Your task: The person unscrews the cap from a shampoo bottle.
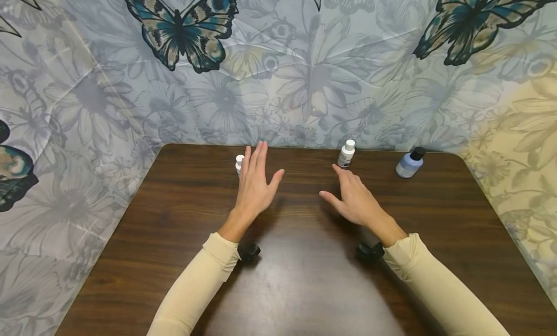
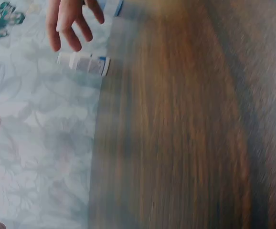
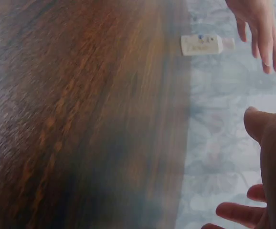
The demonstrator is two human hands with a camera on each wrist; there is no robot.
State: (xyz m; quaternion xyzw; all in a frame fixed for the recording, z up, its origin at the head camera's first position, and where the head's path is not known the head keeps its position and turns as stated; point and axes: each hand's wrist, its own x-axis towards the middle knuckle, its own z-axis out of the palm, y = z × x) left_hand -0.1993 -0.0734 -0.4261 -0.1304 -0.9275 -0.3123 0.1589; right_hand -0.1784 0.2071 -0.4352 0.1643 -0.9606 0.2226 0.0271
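My left hand (image 1: 255,188) hovers over the table with fingers stretched out and thumb spread, holding nothing. Just beyond it stands a small white bottle (image 1: 239,163), partly hidden behind the fingers; the right wrist view shows this white bottle (image 3: 202,45) whole. My right hand (image 1: 358,200) is also held out, its fingers extended and thumb apart, with nothing in its grasp. Near its fingertips, a second white capped bottle (image 1: 346,153) with a printed label stands upright; this labelled bottle (image 2: 84,63) also appears in the left wrist view.
A lavender bottle with a black cap (image 1: 409,163) stands at the back right of the dark wooden table (image 1: 300,287). Behind the table's far edge hangs a cloth (image 1: 313,75) printed with butterflies and flowers. Both wrists carry black devices (image 1: 249,253).
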